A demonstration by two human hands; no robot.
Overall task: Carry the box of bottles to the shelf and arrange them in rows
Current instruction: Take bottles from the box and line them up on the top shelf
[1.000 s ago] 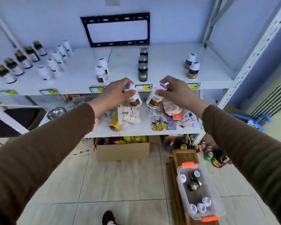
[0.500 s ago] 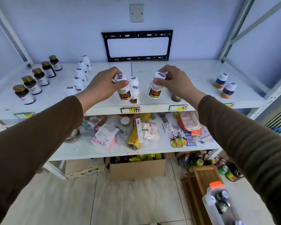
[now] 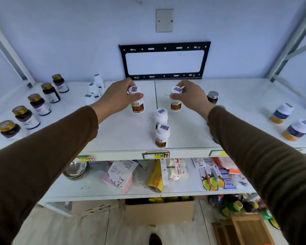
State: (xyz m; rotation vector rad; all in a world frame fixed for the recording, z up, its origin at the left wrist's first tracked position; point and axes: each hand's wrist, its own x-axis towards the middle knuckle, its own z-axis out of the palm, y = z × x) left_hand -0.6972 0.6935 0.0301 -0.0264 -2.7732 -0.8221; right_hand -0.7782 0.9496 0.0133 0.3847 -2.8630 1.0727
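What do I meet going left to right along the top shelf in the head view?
Gold-capped dark bottles → small white bottles → left hand gripping a white bottle → two white bottles in a line → right hand gripping another bottle → dark jar → two orange-based bottles.

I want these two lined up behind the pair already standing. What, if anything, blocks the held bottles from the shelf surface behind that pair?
Nothing visible does. The left hand and right hand each hold a white bottle above bare shelf; the standing pair is nearer the front edge.
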